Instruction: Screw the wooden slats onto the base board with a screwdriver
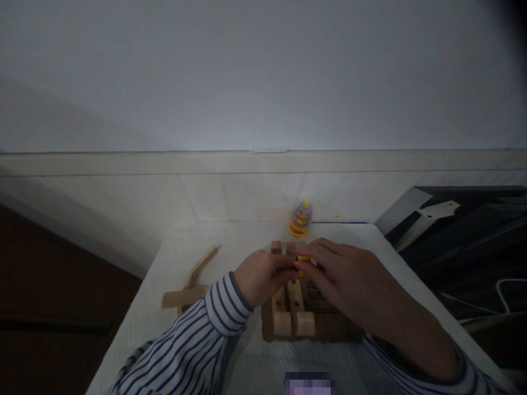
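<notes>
My right hand (349, 277) pinches a small yellow piece (303, 258) between thumb and fingers. The fingertips of my left hand (263, 277) are pressed together right beside it, and what they hold, if anything, is hidden. Under both hands lie two parallel wooden bars (296, 302) with holes, each with a pale block at its near end. They rest on a dark brown board (337, 328) with black printing, partly covered by my right hand and forearm.
Wooden strips (181, 298) lie crossed at the left on the white table (140, 329). A see-through container with a yellow base (300, 219) stands near the wall (247, 197). Dark flat items (461, 236) lean at the right. A blurred-out object (310, 384) sits at the near edge.
</notes>
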Demonstrator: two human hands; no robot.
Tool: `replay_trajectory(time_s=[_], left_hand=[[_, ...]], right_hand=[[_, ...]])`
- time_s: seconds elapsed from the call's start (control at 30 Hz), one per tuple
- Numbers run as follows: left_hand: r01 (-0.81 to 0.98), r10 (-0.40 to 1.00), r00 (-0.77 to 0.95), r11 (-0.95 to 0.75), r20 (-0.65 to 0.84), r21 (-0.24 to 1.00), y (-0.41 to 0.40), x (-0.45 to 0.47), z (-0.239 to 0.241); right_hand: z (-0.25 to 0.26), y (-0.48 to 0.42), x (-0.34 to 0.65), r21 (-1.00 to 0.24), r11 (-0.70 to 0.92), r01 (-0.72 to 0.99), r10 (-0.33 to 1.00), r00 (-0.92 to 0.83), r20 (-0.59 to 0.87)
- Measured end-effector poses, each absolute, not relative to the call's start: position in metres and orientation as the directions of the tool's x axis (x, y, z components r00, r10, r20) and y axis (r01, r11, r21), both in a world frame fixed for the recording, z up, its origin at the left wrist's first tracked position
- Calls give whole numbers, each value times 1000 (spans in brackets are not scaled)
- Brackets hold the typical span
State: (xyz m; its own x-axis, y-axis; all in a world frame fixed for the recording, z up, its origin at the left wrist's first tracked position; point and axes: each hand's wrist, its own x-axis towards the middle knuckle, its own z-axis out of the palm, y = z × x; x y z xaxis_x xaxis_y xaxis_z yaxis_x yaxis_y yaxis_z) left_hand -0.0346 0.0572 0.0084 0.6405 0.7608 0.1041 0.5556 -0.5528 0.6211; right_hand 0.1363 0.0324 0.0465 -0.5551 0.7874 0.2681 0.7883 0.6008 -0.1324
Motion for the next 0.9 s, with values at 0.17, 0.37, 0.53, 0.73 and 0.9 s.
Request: replay_trajectory(time_s=[0.17, 0.37, 0.53, 0.73, 0.9], left_hand=[[539, 747, 655, -567, 113, 623, 58, -35, 9], [555, 748, 656, -568, 100, 607, 58, -35, 10], [559, 754, 648, -568, 110, 605, 57, -35, 9], [597, 806, 580, -520, 119, 610, 57, -36, 8], [612, 834, 539, -486, 121, 625, 57, -33, 7]], right_hand=[[47, 32, 135, -132, 592, 795, 796, -551, 252], [46, 32, 134, -115, 586, 802, 796, -544, 264], [46, 32, 133, -112, 587, 801, 795, -545, 268], [46, 32, 134, -136, 592, 794, 796, -549, 255], [46, 32, 133, -126, 574, 809, 809, -537, 241]])
